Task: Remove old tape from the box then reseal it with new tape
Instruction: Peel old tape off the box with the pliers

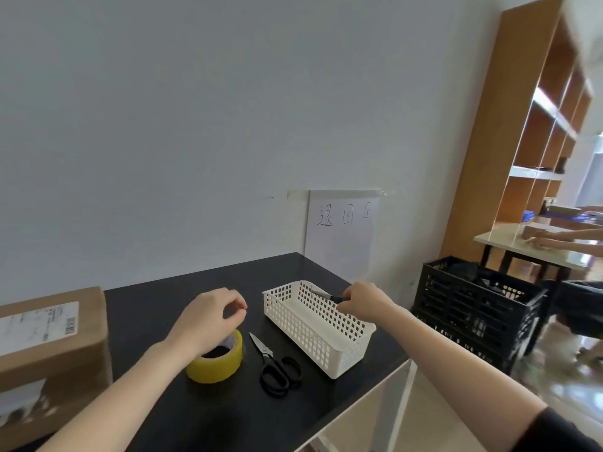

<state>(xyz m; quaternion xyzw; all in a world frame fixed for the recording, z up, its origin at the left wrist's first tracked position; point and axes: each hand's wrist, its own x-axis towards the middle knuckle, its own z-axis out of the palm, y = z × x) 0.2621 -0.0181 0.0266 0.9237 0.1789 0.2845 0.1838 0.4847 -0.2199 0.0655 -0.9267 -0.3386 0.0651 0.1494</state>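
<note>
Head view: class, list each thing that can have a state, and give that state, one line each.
cardboard box: closed, label on top.
tape roll: lying flat.
scissors: blades closed, lying flat.
white basket: upright, looks empty.
knife: held over the white basket.
right hand: grips the knife.
left hand: fingers curled, nothing visibly held.

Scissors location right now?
Head view: the scissors lie flat on the black table, between the yellow tape roll to the left and the white basket to the right.
</note>
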